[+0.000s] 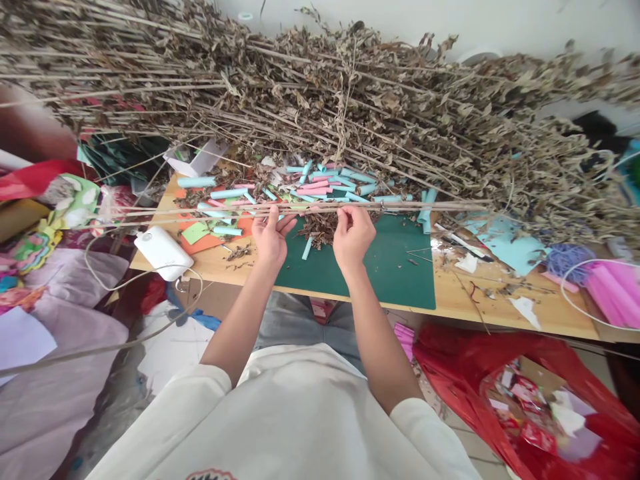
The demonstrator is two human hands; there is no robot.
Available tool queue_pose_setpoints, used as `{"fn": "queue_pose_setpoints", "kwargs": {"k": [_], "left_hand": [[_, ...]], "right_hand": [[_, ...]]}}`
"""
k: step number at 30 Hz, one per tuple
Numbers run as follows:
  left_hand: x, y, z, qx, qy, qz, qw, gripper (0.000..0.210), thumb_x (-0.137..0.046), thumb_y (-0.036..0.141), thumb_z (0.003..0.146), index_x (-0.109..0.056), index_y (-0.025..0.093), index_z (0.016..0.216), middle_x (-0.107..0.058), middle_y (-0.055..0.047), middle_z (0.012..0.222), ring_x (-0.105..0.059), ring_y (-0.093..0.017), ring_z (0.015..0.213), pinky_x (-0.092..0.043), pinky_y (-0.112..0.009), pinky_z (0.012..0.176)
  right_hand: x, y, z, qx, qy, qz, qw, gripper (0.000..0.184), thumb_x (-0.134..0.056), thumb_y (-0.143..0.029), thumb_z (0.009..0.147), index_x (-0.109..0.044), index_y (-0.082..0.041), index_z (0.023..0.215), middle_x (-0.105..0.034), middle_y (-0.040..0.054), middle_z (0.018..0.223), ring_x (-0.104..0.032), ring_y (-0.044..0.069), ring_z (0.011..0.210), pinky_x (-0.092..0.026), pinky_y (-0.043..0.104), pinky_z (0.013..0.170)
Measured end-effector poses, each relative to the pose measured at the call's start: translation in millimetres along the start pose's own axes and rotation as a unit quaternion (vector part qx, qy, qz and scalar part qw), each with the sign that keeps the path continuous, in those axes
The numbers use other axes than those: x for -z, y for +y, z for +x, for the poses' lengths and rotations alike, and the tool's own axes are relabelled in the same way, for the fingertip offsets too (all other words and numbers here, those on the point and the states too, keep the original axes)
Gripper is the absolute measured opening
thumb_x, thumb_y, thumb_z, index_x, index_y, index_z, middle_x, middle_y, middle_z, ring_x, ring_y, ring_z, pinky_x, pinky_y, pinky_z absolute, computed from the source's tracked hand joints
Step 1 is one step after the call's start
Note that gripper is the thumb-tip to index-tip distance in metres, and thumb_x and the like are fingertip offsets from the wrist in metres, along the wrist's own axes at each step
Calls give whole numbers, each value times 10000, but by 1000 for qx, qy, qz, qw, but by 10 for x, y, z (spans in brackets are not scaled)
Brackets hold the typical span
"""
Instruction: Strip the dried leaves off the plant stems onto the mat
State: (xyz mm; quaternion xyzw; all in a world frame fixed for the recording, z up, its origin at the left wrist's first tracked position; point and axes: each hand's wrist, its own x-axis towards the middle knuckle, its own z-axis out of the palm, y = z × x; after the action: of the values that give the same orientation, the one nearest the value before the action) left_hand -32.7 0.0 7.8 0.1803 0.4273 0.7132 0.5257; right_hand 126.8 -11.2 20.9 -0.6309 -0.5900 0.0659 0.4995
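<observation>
A few long, thin dried stems lie level across the view, from the left side to past the right hand. My left hand, palm up, has its thumb over the stems and its fingers beneath them. My right hand pinches the same stems a short way to the right. Between the hands, crumbled brown leaves lie on a green cutting mat, with a blue paper roll beside them. Behind the stems are many rolled blue and pink paper tubes.
A large heap of dried leafy stalks fills the back of the wooden table. At left sits a white power bank with a cable. On the right are blue paper, purple yarn and a red rubbish bag below the edge.
</observation>
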Motion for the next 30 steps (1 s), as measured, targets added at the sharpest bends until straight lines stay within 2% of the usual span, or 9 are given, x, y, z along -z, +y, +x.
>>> {"fn": "queue_pose_setpoints", "kwargs": {"k": [4,8,12,15,18,20,21,24,30], "left_hand": [[-9,-12,45,-11,-8,5,1000,293,-776,409,779,-629,200,920,-742,-44,1020,-746,-165,741,-607,-248,684],[15,2,74,-23,-45,7,999,340,-785,438,766,-632,213,971,-741,-54,1077,-746,-172,789,-620,-268,719],[39,25,62,-27,-85,0,996,363,-808,434,741,-622,219,966,-740,-43,1079,-741,-172,821,-627,-289,747],[32,46,33,-12,-100,-2,995,328,-804,411,756,-602,221,929,-747,-25,1038,-741,-161,814,-623,-277,755],[22,57,10,-3,-120,-11,993,303,-797,387,772,-588,221,915,-750,-8,1006,-741,-154,814,-623,-269,754],[26,54,13,-3,-131,-14,991,317,-803,394,766,-585,226,925,-751,-1,1004,-741,-148,812,-623,-262,749],[34,50,21,-4,-135,-12,991,328,-806,403,760,-585,228,928,-752,1,1004,-740,-145,811,-622,-256,747],[73,38,59,-9,-144,-11,989,347,-812,423,748,-593,230,935,-756,4,1000,-740,-138,801,-620,-246,749],[118,46,83,-2,-144,-1,990,385,-828,444,719,-598,228,940,-760,-4,1011,-743,-141,793,-619,-244,745]], "right_hand": [[35,-14,-113,25,-75,43,996,275,-452,-334,972,-668,-196,871,-670,63,848,-625,168,797,-497,296,779],[240,-18,-140,50,-162,-18,985,191,-577,-333,905,-720,-209,930,-680,62,928,-635,178,786,-509,315,753],[507,-108,116,126,-168,-64,976,249,-546,-358,926,-719,-202,1012,-680,88,988,-614,230,947,-498,358,852],[609,-149,463,156,-192,-93,964,333,-475,-332,956,-664,-206,1199,-684,108,1095,-573,271,1060,-454,418,941],[603,-117,777,126,-329,-82,932,361,-482,-377,956,-658,-236,1237,-718,76,954,-616,250,900,-463,390,849],[560,-76,902,96,-424,-58,899,324,-508,-408,938,-742,-227,1071,-701,45,774,-612,212,738,-457,354,762],[535,-56,937,80,-450,-47,888,318,-530,-419,922,-769,-214,968,-683,37,715,-600,197,687,-448,344,731],[472,-9,967,29,-457,-6,889,301,-619,-433,851,-785,-187,805,-674,33,685,-589,179,652,-426,332,695],[421,103,957,-36,-430,56,901,274,-742,-426,709,-789,-160,751,-643,13,585,-505,126,544,-364,299,597]]}}
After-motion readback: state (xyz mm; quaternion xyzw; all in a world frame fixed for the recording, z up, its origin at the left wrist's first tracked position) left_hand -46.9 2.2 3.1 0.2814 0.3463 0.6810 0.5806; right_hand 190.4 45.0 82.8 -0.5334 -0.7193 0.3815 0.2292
